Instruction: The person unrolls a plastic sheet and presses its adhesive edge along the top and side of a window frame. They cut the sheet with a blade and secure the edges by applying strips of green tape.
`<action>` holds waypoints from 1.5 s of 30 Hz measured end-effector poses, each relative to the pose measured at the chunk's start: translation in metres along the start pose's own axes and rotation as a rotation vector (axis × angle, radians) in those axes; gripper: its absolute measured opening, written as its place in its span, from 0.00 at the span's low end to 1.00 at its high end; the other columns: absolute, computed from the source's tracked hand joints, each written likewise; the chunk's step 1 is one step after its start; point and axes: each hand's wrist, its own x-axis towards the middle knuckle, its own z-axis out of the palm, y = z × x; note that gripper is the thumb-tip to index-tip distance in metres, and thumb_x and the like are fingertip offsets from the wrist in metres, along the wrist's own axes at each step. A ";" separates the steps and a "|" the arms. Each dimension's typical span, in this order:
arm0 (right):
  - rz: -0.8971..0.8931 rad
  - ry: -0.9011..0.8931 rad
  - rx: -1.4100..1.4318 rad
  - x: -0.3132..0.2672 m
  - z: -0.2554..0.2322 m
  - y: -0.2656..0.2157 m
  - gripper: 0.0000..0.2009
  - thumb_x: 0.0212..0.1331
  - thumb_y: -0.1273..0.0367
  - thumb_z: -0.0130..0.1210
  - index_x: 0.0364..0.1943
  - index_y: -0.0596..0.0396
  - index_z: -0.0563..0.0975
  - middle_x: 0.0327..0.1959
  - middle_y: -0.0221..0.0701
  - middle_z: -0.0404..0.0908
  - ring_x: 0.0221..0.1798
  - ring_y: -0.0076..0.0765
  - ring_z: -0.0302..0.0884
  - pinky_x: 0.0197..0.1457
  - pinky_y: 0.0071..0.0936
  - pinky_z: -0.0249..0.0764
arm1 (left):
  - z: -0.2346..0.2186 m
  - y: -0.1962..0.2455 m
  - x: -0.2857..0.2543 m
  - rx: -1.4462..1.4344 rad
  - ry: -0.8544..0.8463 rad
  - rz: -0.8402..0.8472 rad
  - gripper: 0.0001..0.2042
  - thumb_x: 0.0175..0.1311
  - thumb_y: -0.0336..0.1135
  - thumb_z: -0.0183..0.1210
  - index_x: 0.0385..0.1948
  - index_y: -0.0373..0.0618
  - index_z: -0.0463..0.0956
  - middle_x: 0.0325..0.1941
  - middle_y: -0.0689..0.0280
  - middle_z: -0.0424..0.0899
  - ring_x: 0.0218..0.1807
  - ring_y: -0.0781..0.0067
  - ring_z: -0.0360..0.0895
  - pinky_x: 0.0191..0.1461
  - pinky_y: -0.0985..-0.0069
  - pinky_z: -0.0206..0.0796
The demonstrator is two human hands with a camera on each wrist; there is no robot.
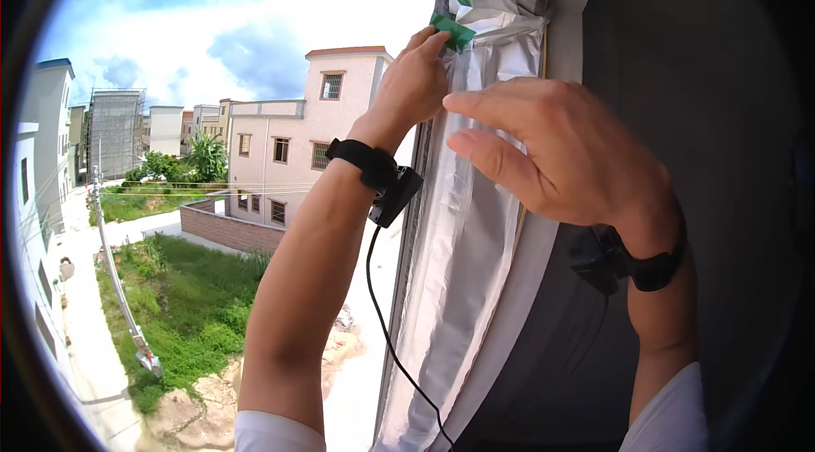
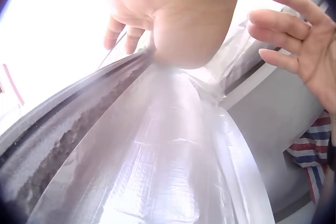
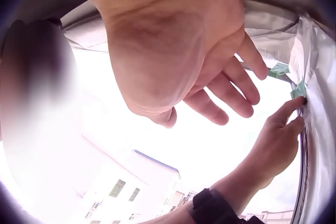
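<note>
Reaching high, the left hand (image 1: 413,83) is pressed, unclenched, to glossy green tape (image 1: 461,34) by crinkled silver sheeting (image 1: 463,206); the right hand (image 1: 564,151) is held empty, fingers loosely spread.

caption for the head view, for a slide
Left hand touches green tape on silvery sheeting, right hand open nearby, pink building beyond

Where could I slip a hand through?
Probably low down, before the silvery sheeting, between left forearm and right forearm, minding the black cable. It's crowded up at the green tape, with the left hand there and right hand nearby.
</note>
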 end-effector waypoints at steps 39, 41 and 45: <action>1.783 -0.318 0.717 -0.689 -0.069 -0.083 0.27 0.75 0.50 0.38 0.56 0.60 0.78 0.43 0.41 0.85 0.48 0.36 0.82 0.56 0.32 0.75 | 0.019 0.039 0.054 -0.176 0.100 -0.821 0.36 0.70 0.56 0.41 0.70 0.33 0.58 0.73 0.50 0.63 0.74 0.53 0.58 0.75 0.65 0.45; 1.782 -0.153 0.795 -0.697 -0.055 -0.085 0.27 0.75 0.51 0.39 0.57 0.60 0.77 0.44 0.40 0.84 0.48 0.36 0.82 0.54 0.32 0.76 | 0.016 0.028 0.052 -0.120 0.224 -0.868 0.36 0.69 0.57 0.42 0.69 0.36 0.60 0.73 0.48 0.63 0.74 0.52 0.58 0.76 0.66 0.45; 1.718 -0.168 0.863 -0.707 -0.032 -0.077 0.26 0.75 0.51 0.39 0.57 0.60 0.77 0.45 0.39 0.84 0.48 0.35 0.81 0.54 0.31 0.77 | -0.008 0.038 0.056 0.608 -0.021 -0.545 0.26 0.64 0.47 0.54 0.62 0.43 0.71 0.68 0.46 0.67 0.72 0.50 0.62 0.73 0.65 0.54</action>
